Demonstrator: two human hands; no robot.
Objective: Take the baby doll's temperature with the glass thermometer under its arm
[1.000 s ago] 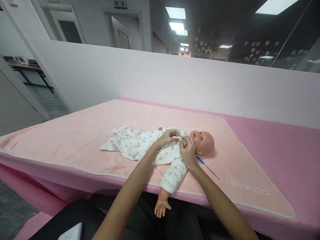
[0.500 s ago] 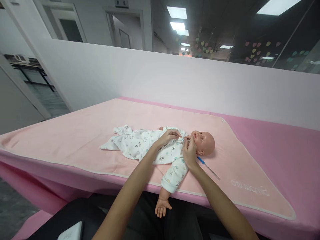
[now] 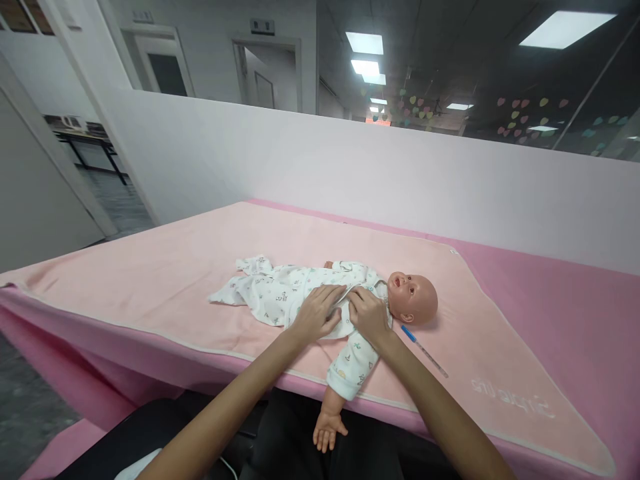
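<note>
A baby doll (image 3: 413,298) lies on its back, head to the right, dressed in a white patterned baby shirt (image 3: 354,350) and matching trousers (image 3: 273,290). My left hand (image 3: 316,313) rests on the doll's belly, fingers stretched along the shirt front and thumb apart. Beside it, my right hand (image 3: 369,312) is closed, its bent fingertips gripping the shirt's front edge at the chest. Both hands cover part of the shirt's opening. The doll's near arm (image 3: 330,421) hangs over the table edge.
A thermometer-like stick with a blue cap (image 3: 424,351) lies near the doll's head. Under the doll is a peach mat (image 3: 165,267) on a pink tablecloth (image 3: 565,287). A white partition (image 3: 380,173) stands behind. My lap is below the near edge.
Both hands have moved from the shirt's neckline down to the chest and belly. My left fingers have straightened out. The camera view has shifted slightly.
</note>
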